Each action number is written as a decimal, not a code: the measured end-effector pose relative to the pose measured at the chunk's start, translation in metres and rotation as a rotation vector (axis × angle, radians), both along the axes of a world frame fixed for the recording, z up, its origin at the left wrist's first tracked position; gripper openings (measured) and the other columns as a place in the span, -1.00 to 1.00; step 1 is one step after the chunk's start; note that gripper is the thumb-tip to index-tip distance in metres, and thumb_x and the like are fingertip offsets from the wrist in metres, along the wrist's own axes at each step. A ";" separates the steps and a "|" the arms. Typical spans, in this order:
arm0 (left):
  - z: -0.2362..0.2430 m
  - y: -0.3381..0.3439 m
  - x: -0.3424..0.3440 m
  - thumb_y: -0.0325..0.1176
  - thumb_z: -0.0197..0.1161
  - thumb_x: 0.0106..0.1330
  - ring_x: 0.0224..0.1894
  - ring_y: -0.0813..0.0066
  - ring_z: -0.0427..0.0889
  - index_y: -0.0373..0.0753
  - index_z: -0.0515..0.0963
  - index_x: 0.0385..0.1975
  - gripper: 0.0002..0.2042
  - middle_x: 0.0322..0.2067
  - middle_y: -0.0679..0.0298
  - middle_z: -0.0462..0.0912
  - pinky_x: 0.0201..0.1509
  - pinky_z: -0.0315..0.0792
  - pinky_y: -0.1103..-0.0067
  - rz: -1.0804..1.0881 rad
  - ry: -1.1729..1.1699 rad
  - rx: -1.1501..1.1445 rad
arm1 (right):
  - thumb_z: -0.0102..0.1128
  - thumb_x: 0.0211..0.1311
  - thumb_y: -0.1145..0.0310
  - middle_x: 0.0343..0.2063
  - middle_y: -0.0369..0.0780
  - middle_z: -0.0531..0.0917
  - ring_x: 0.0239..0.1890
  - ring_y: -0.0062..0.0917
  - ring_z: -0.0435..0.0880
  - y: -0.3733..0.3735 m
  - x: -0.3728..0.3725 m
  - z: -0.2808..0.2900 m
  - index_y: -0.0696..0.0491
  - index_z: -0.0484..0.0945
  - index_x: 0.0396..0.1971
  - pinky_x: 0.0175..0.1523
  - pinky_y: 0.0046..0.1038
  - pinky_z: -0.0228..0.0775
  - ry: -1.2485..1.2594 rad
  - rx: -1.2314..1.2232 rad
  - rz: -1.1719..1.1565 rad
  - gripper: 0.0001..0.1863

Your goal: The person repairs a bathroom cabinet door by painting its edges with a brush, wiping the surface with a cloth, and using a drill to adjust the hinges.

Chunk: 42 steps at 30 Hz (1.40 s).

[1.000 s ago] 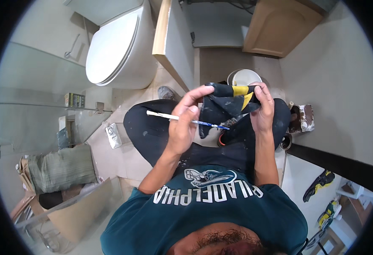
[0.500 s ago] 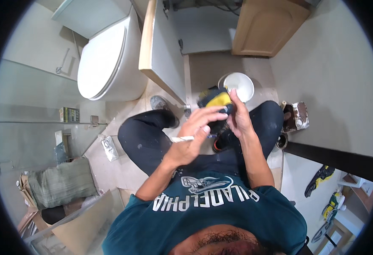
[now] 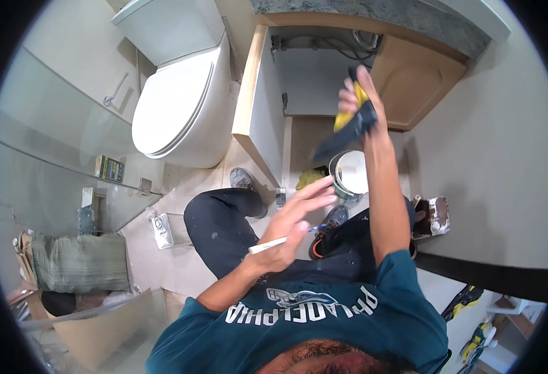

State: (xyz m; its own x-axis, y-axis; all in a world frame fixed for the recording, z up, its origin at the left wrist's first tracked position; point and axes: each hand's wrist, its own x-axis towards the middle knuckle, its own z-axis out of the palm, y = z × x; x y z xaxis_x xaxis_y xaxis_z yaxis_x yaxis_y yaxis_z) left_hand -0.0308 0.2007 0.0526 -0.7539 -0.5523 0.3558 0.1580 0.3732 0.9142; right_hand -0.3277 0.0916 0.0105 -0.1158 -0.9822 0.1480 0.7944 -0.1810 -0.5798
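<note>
My right hand (image 3: 356, 95) is stretched out toward the open cabinet under the sink, gripping a black and yellow glove (image 3: 347, 128) that hangs down from it. My left hand (image 3: 292, 227) is over my lap, its fingers spread, with a thin white brush (image 3: 272, 244) held between thumb and palm. An open can of white paint (image 3: 350, 174) stands on the floor below the glove, near my shoes.
A white toilet (image 3: 183, 106) with its lid down stands to the left. The sink cabinet's left door (image 3: 258, 115) and right door (image 3: 414, 81) both hang open. A glass shower panel (image 3: 55, 181) is at far left, a paint-smeared tray (image 3: 435, 215) at right.
My right hand has swung the glove up and away from my lap toward the cabinet. My left hand let go of the glove, keeping the brush. The view tilted forward.
</note>
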 end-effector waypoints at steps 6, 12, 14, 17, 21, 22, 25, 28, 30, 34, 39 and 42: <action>-0.004 -0.018 0.055 -0.06 -0.13 0.48 -0.21 0.39 0.68 -0.41 0.51 0.05 -0.49 0.09 -0.01 0.53 -0.18 0.43 0.57 0.456 0.217 0.133 | 0.24 0.28 0.20 -0.10 -0.21 0.68 -0.10 -0.43 0.64 -0.156 -0.018 0.025 0.07 0.65 0.02 0.06 -0.45 0.41 1.252 0.069 -0.618 -0.62; -0.011 -0.025 0.093 -0.13 -0.04 0.38 -0.38 0.39 0.58 -0.48 0.48 -0.01 -0.53 0.01 -0.03 0.51 -0.30 0.43 0.57 0.733 0.381 0.258 | 0.18 0.33 0.25 -0.25 -0.15 0.66 -0.18 -0.17 0.66 -0.222 0.015 0.024 -0.07 0.72 -0.11 -0.05 -0.23 0.50 1.561 -0.215 -0.958 -0.77; -0.014 -0.025 0.097 -0.13 -0.04 0.38 -0.41 0.38 0.57 -0.51 0.48 -0.02 -0.52 0.00 -0.04 0.50 -0.34 0.44 0.56 0.747 0.364 0.255 | 0.20 0.34 0.26 -0.25 -0.20 0.67 -0.21 -0.18 0.67 -0.230 0.026 0.022 -0.11 0.72 -0.11 -0.11 -0.23 0.52 1.580 -0.198 -1.028 -0.79; -0.017 -0.030 0.095 -0.13 -0.04 0.39 -0.45 0.38 0.55 -0.54 0.48 -0.03 -0.52 -0.02 -0.07 0.49 -0.37 0.44 0.57 0.753 0.360 0.262 | 0.21 0.31 0.28 -0.25 -0.23 0.67 -0.26 -0.17 0.68 -0.240 0.033 0.022 -0.17 0.73 -0.13 -0.18 -0.18 0.54 1.702 -0.239 -1.177 -0.80; -0.021 -0.034 0.093 -0.13 -0.04 0.40 -0.47 0.39 0.54 -0.54 0.47 -0.04 -0.52 -0.02 -0.09 0.48 -0.38 0.44 0.57 0.728 0.360 0.270 | 0.20 0.30 0.34 -0.25 -0.21 0.67 -0.27 -0.14 0.68 -0.248 0.033 0.017 -0.17 0.72 -0.12 -0.20 -0.13 0.53 1.819 -0.286 -1.193 -0.79; -0.022 -0.035 0.093 -0.13 -0.05 0.40 -0.47 0.39 0.54 -0.55 0.47 -0.04 -0.51 -0.03 -0.09 0.48 -0.38 0.44 0.57 0.725 0.360 0.272 | 0.19 0.30 0.34 -0.24 -0.21 0.66 -0.27 -0.14 0.68 -0.248 0.033 0.017 -0.17 0.71 -0.11 -0.19 -0.12 0.53 1.829 -0.296 -1.174 -0.78; -0.021 -0.037 0.090 -0.13 -0.05 0.40 -0.47 0.40 0.53 -0.55 0.48 -0.04 -0.51 -0.03 -0.09 0.48 -0.38 0.43 0.58 0.719 0.385 0.295 | 0.17 0.32 0.33 -0.23 -0.19 0.66 -0.24 -0.13 0.67 -0.246 0.026 0.022 -0.17 0.70 -0.09 -0.17 -0.12 0.52 1.938 -0.279 -1.113 -0.77; -0.020 -0.037 0.093 -0.09 -0.01 0.40 -0.50 0.45 0.47 -0.46 0.49 -0.04 -0.53 -0.04 -0.03 0.49 -0.46 0.38 0.62 0.729 0.377 0.283 | 0.12 0.33 0.36 -0.19 -0.17 0.66 -0.18 -0.10 0.66 -0.233 0.022 0.026 -0.16 0.69 -0.08 -0.09 -0.13 0.51 1.876 -0.210 -1.013 -0.76; -0.020 -0.037 0.094 -0.09 -0.02 0.40 -0.51 0.45 0.46 -0.46 0.49 -0.05 -0.53 -0.04 -0.02 0.49 -0.47 0.38 0.63 0.733 0.377 0.293 | 0.09 0.36 0.34 -0.19 -0.17 0.66 -0.16 -0.11 0.66 -0.227 0.023 0.027 -0.15 0.68 -0.07 -0.07 -0.15 0.50 1.786 -0.184 -0.969 -0.76; -0.021 -0.038 0.091 -0.13 -0.05 0.40 -0.50 0.40 0.52 -0.55 0.49 -0.07 -0.51 -0.04 -0.09 0.48 -0.41 0.43 0.59 0.703 0.397 0.297 | 0.07 0.41 0.28 -0.20 -0.18 0.65 -0.15 -0.13 0.65 -0.226 0.024 0.026 -0.18 0.68 -0.05 -0.08 -0.16 0.49 1.713 -0.165 -0.943 -0.77; -0.017 -0.037 0.088 -0.10 -0.03 0.41 -0.53 0.44 0.48 -0.50 0.48 -0.07 -0.53 -0.04 -0.05 0.48 -0.47 0.39 0.62 0.712 0.373 0.299 | 0.08 0.40 0.23 -0.22 -0.18 0.67 -0.13 -0.14 0.65 -0.234 0.033 0.033 -0.20 0.69 -0.04 -0.05 -0.16 0.50 1.738 -0.080 -0.907 -0.75; -0.018 -0.038 0.086 -0.09 -0.01 0.41 -0.53 0.46 0.46 -0.48 0.48 -0.06 -0.53 -0.03 -0.03 0.47 -0.49 0.37 0.63 0.715 0.375 0.302 | 0.12 0.39 0.21 -0.22 -0.21 0.69 -0.13 -0.20 0.66 -0.243 0.031 0.028 -0.20 0.71 -0.06 -0.04 -0.22 0.50 1.715 -0.182 -0.931 -0.76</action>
